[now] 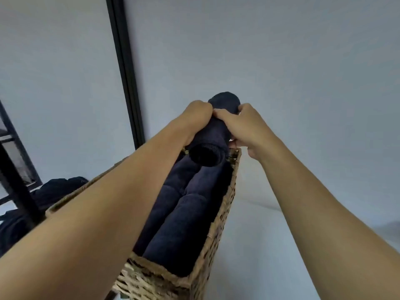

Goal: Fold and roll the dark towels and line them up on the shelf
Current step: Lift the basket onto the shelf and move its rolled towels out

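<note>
Left hand [198, 113] wraps the left side of a rolled dark towel [216, 135], fingertips hidden behind it. Right hand [244, 124] grips the roll's right side, fingers curled over the top. Roll is held over the far end of a wicker basket [218, 224], just above rolled towels [184, 217] lying lengthwise inside. Far left: black shelf frame [15, 187] and heaped loose dark towels [58, 189].

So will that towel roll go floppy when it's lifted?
Probably not: the roll looks thick and tightly wound, so likely holds its shape. It's soft cloth, so probably light. The left hand and right hand grip it; released, it might unroll.
</note>
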The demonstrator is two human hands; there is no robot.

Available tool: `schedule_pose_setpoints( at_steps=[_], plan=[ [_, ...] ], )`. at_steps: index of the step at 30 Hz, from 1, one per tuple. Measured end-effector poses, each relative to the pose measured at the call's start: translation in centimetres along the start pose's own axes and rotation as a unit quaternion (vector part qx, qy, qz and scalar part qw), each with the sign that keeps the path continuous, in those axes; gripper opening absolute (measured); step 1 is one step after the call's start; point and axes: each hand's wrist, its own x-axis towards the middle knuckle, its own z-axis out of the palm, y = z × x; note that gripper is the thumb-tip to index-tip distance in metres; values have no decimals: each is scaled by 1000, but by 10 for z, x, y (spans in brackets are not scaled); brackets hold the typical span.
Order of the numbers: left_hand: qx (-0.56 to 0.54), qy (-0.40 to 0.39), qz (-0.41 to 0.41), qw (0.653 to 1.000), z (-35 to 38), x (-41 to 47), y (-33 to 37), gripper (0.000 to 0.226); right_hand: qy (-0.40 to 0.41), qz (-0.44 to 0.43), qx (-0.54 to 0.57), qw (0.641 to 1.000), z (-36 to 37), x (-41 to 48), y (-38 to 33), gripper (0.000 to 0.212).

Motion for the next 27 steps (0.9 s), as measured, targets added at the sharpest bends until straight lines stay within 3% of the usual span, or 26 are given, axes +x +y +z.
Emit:
schedule_pose_setpoints(
  at_steps=[7, 11, 21, 25, 27],
  plan=[
    [132, 25, -6, 991, -41, 43, -78, 47, -91, 107, -22, 990, 85, 38, 25, 12],
    [184, -11, 2, 983, -33, 60, -115, 35, -121, 178, -75, 974, 105, 45, 49, 35],
    [288, -51, -24, 956, -20, 75, -143, 39, -125, 165, -190, 960, 115, 48, 69, 39],
    [423, 57, 41, 903, -15, 54, -112, 34, -27, 112, -190, 975, 92, 38, 65, 37],
    [416, 96, 100, 899, 0, 41, -84, 32, 48, 73, -160, 983, 68, 30, 61, 32]
  ],
)
